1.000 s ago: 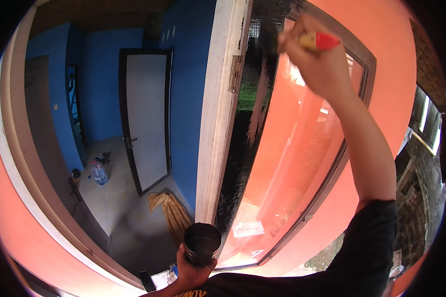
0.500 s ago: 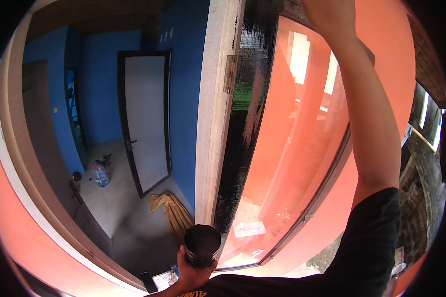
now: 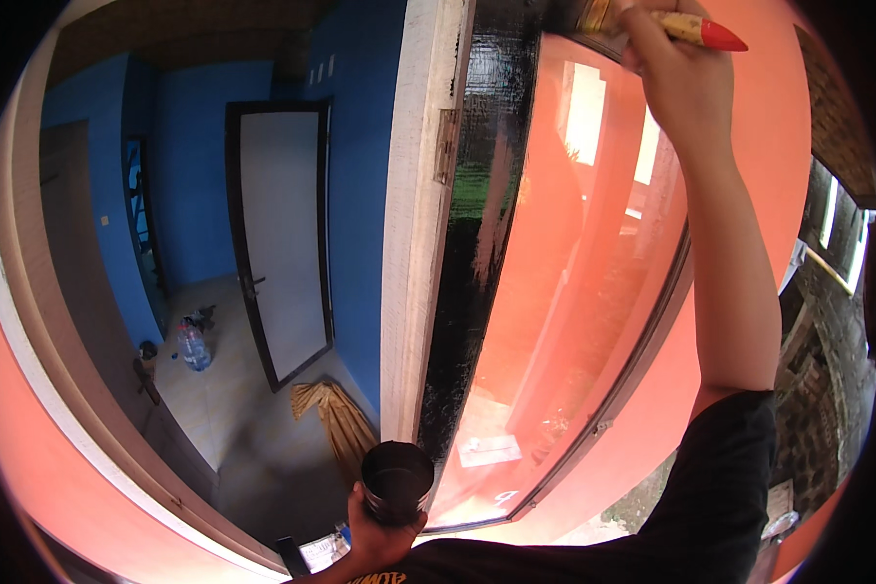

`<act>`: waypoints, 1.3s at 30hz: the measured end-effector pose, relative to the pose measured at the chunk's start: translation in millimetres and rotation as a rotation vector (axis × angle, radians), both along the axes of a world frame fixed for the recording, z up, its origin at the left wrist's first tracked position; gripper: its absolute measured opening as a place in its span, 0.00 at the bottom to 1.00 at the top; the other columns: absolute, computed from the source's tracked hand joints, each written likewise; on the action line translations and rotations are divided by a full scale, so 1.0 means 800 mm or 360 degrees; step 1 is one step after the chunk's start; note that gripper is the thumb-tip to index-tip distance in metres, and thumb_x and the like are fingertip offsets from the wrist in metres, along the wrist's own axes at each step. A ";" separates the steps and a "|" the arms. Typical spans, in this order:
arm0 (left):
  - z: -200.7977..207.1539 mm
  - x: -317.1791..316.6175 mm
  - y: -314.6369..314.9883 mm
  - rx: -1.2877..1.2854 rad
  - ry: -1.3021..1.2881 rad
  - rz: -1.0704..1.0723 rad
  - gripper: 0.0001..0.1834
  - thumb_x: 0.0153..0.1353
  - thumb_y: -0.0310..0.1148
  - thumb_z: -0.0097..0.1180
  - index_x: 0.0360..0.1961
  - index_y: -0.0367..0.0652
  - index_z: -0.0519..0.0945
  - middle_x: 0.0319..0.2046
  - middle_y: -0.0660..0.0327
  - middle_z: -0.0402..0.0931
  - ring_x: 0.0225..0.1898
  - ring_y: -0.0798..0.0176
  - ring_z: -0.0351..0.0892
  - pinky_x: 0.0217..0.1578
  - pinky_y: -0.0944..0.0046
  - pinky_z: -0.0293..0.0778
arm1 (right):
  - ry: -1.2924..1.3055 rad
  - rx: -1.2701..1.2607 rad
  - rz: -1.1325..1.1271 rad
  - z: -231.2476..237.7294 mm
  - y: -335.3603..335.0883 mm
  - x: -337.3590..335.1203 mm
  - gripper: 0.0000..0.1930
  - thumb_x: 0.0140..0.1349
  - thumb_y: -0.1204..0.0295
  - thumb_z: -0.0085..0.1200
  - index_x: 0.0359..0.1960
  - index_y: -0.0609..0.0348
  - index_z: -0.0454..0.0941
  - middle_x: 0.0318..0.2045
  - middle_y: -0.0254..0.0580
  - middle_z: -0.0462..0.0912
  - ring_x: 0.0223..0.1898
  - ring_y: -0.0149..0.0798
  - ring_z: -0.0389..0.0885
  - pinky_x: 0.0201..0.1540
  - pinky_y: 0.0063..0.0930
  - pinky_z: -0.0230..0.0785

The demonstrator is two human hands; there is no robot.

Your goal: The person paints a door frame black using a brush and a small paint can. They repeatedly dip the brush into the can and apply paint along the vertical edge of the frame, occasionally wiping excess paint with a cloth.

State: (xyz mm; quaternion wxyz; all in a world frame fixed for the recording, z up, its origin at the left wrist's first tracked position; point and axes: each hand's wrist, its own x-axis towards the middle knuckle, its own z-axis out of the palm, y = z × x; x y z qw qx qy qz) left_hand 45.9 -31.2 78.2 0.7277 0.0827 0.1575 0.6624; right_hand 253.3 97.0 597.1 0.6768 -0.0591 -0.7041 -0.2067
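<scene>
My left hand (image 3: 382, 541) is wrapped round a small black paint pot (image 3: 397, 479), held upright low in the middle with its open top facing me. High on the right, my right hand (image 3: 681, 83) grips a paintbrush (image 3: 689, 28) with a yellowish, red-tipped handle. Its bristle end points left, against the top of the glazed panel's frame. Wet-looking black paint covers much of the frame's wide upright (image 3: 472, 229), with a brownish streak showing through. The glass pane (image 3: 555, 292) beside it reflects orange walls and bright windows.
A pale wooden post (image 3: 420, 224) with a hinge runs along the black upright. Through the doorway on the left are a grey-panelled door (image 3: 284, 234), a tan cloth (image 3: 336, 414) and a clear plastic bottle (image 3: 194, 346) on the floor. An orange wall (image 3: 764, 146) stands at the right.
My right hand has come lower and slightly right, bringing the paintbrush into view at the top. The left hand and paint pot have stayed in place.
</scene>
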 end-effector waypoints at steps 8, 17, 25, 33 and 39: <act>0.001 -0.003 -0.003 0.0019 -0.0007 0.0004 0.36 0.61 0.69 0.47 0.63 0.59 0.73 0.61 0.65 0.73 0.63 0.57 0.70 0.58 0.43 0.63 | -0.0001 -0.0191 -0.0115 -0.029 0.033 -0.031 0.09 0.66 0.68 0.59 0.31 0.58 0.76 0.21 0.32 0.77 0.22 0.22 0.75 0.26 0.20 0.65; 0.024 0.006 -0.011 -0.0120 -0.0085 0.0183 0.38 0.60 0.68 0.49 0.64 0.56 0.73 0.55 0.60 0.78 0.56 0.48 0.77 0.42 0.49 0.76 | -0.0638 -0.0805 0.0195 -0.135 -0.022 -0.006 0.10 0.65 0.70 0.59 0.29 0.61 0.74 0.22 0.36 0.79 0.28 0.29 0.79 0.32 0.30 0.71; 0.008 0.007 -0.008 0.0057 0.0030 -0.0008 0.38 0.61 0.68 0.49 0.64 0.56 0.72 0.62 0.63 0.73 0.63 0.58 0.70 0.59 0.44 0.63 | -0.0179 -0.0233 0.0156 0.001 0.006 -0.046 0.07 0.67 0.78 0.57 0.32 0.61 0.71 0.24 0.34 0.79 0.25 0.25 0.76 0.28 0.21 0.68; 0.002 0.007 -0.014 0.0039 0.0266 0.0116 0.37 0.61 0.68 0.49 0.63 0.55 0.73 0.61 0.62 0.73 0.63 0.57 0.69 0.60 0.44 0.62 | -0.0349 0.0106 -0.0182 -0.069 0.036 -0.041 0.10 0.65 0.69 0.62 0.31 0.59 0.75 0.23 0.34 0.79 0.25 0.29 0.76 0.30 0.26 0.69; 0.027 0.013 -0.014 0.0126 0.0348 0.0111 0.37 0.65 0.67 0.43 0.67 0.57 0.69 0.64 0.63 0.71 0.69 0.56 0.64 0.66 0.38 0.54 | -0.0505 -0.0668 0.0517 -0.170 -0.040 -0.004 0.09 0.67 0.74 0.59 0.30 0.59 0.71 0.23 0.31 0.74 0.21 0.21 0.70 0.25 0.20 0.64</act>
